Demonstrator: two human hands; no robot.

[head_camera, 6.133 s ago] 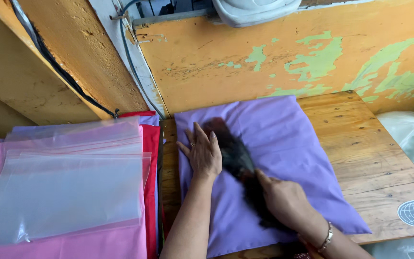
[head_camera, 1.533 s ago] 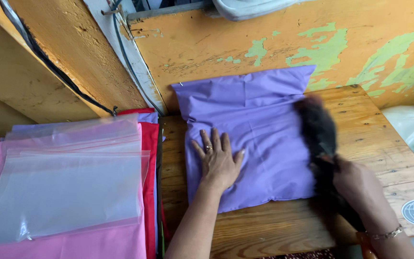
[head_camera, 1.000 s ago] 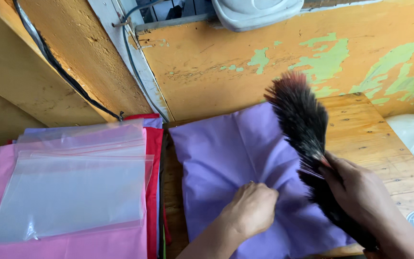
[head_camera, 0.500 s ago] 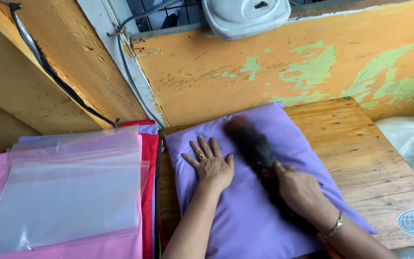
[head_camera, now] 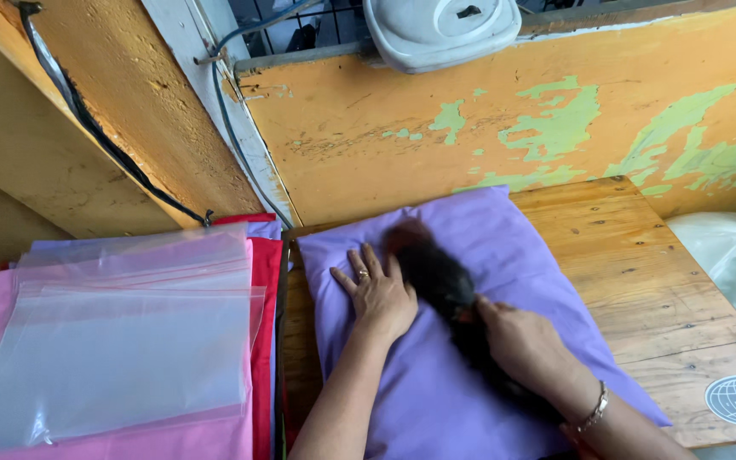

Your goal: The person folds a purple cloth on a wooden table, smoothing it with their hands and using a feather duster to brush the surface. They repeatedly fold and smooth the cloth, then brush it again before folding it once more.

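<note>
Two hands | left hand (head_camera: 381, 294) fingers flat on purple cloth (head_camera: 487, 247) | right hand (head_camera: 517, 341) fingers grip black brush (head_camera: 436, 273) | clear bags (head_camera: 121, 341) left

Small packing workshop: peeling orange wall (head_camera: 504, 128), rough wooden table (head_camera: 649, 281), stacked clear plastic bags (head_camera: 121, 341) over folded fabrics (head_camera: 261, 315), frame left.

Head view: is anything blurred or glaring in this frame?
Head view: the dark brush in the right hand is smeared by motion blur; the left hand, flat on the purple cloth, is sharp; soft even daylight, mild sheen on the clear plastic bags, no harsh shadows.
</note>
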